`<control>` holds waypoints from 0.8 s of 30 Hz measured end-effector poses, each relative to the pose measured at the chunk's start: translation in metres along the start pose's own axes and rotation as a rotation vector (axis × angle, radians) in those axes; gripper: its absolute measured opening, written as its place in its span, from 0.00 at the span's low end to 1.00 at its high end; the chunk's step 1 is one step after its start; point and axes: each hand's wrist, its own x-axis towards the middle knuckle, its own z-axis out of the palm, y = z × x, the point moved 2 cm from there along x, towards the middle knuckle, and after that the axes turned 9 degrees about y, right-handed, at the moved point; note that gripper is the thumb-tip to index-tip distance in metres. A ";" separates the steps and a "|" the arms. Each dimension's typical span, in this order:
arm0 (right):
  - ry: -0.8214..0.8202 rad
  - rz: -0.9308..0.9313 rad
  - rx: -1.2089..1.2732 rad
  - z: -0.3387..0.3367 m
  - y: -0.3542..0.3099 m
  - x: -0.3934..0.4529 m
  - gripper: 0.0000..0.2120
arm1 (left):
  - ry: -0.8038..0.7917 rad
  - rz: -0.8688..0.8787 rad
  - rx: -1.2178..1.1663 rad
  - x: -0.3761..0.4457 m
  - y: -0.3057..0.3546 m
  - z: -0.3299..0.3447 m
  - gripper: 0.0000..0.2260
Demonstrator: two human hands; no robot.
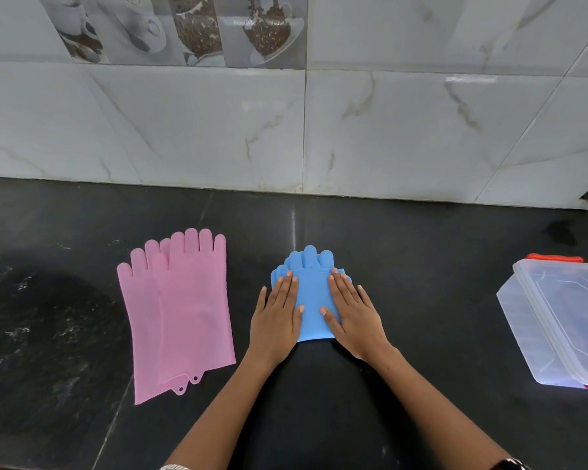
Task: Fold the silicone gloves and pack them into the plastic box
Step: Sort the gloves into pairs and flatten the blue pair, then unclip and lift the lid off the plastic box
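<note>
Both my hands lie flat, palms down and fingers spread, pressing the folded blue silicone gloves (314,300) onto the black countertop (421,266). My left hand (277,317) covers the left edge of the bundle, partly on the glove and partly on the stone; my right hand (352,313) covers the right edge in the same way. Neither one grips anything, and a strip of blue shows between them.

I judge that the fold is made and I am setting the crease. Silicone tends to spring back, so I should keep the weight even across both palms and smooth outward from the middle. The cuff edge sits across the base of the glove fingers, which poke out beyond my fingertips toward the wall. A second fold may be needed to make the bundle fit, though I cannot tell that from here. When I lift it, I should pinch both layers at once so that it does not open.

The pink silicone gloves (180,310) lie unfolded to the left, one overlapping the other, fingers pointing to the wall, well apart from my left hand. The plastic box (557,320) stands far to my right with its clear lid on and red clips (554,257) showing at the ends. It seems I must open it before packing. Beyond all this rises the marbled tile wall (353,123).
</note>
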 end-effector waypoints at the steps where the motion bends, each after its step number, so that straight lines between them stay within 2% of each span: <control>1: 0.001 -0.003 -0.003 0.000 0.000 0.000 0.32 | 0.002 0.002 -0.004 0.000 0.000 0.000 0.26; 6: 0.013 -0.035 -0.009 -0.006 -0.001 0.003 0.31 | 0.024 0.018 -0.033 0.001 0.001 -0.004 0.26; 10: 0.094 -0.057 0.006 -0.021 -0.004 0.006 0.25 | 0.066 0.035 -0.053 0.005 0.004 -0.017 0.25; 14: 0.192 0.002 0.075 -0.042 -0.005 0.004 0.22 | 0.126 0.099 -0.090 0.015 0.023 -0.038 0.22; 20: 0.532 0.265 0.086 -0.097 0.029 -0.032 0.14 | 0.159 0.366 -0.238 0.038 0.106 -0.054 0.18; 24: 0.625 0.448 -0.041 -0.135 0.071 -0.074 0.11 | 0.160 0.603 -0.295 0.044 0.188 -0.048 0.16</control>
